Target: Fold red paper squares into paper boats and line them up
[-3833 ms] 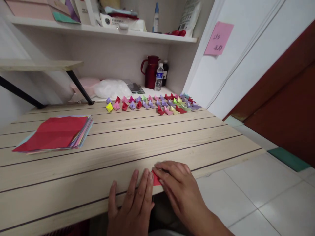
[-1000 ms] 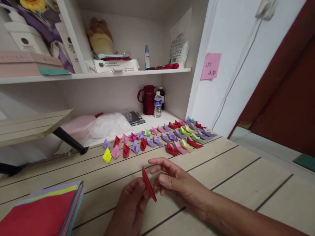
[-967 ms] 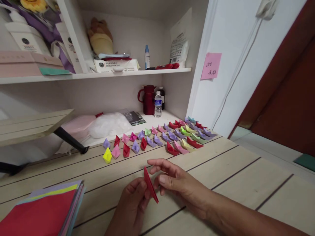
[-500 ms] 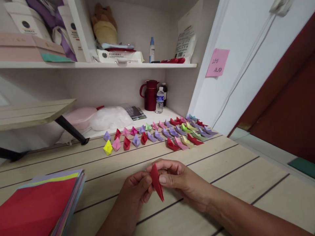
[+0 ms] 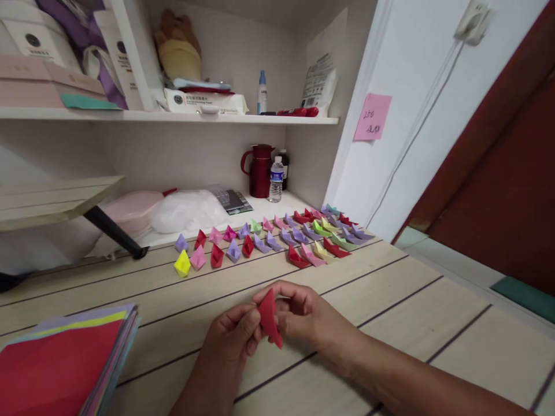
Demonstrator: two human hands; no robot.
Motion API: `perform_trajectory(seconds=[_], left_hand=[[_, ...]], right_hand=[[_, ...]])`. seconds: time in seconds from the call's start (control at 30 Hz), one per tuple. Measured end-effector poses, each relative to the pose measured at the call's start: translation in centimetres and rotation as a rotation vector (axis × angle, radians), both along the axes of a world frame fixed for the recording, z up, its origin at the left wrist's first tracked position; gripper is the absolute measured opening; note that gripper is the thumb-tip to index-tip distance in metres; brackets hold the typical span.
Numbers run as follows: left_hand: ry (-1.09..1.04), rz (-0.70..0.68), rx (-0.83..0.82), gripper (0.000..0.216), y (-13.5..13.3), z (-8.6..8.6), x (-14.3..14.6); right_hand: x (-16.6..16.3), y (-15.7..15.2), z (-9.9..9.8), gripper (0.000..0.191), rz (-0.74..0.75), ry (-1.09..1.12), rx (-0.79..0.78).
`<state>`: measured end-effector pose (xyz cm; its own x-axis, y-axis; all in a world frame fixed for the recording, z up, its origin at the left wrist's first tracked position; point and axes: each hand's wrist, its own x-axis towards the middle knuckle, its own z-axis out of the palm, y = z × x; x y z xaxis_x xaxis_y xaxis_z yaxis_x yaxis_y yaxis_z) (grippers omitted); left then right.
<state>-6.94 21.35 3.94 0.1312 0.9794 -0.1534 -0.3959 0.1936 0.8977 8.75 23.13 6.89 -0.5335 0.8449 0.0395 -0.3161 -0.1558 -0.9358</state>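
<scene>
Red folded paper [image 5: 269, 319], matte, tapering to 2 points, pinched between 2 hands [image 5: 234, 330].

We count 1 left hand [image 5: 232, 338], 1 right hand [image 5: 312, 318], 1 folded red paper [image 5: 269, 318], 1 paper stack [image 5: 56, 367] and over 30 paper boats [image 5: 299, 235]. We see 1 jug [image 5: 260, 173] and 1 pink note [image 5: 373, 118].

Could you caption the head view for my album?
Two hands hold folded red paper before rows of colorful paper boats.

right fingers [image 5: 299, 294] partly hidden by red paper [image 5: 269, 318], paper stack [image 5: 56, 364] cropped
</scene>
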Motion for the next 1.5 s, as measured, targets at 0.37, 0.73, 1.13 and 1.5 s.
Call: perform_trajectory(seconds=[0.37,0.73,1.13,1.5], left_hand=[[0.153,0.200,0.150,0.031,0.8,-1.7,0.6],[-0.392,-0.086,-0.176,0.048,-2.8,-3.7,4.2],[-0.434,-0.104,-0.139,0.048,-2.6,-2.0,3.1],[-0.465,-0.076,-0.131,0.033,-2.6,-1.2,2.9]], right_hand=[[0.1,-0.2,-0.5,0.015,-0.147,-0.135,0.162],[1.1,0.2,-0.8,0.022,-0.495,-0.559,0.817],[1.2,0.2,-1.1,0.023,-0.352,-0.797,1.068],[0.8,0.0,-1.7,0.024,-0.325,-0.796,1.123]])
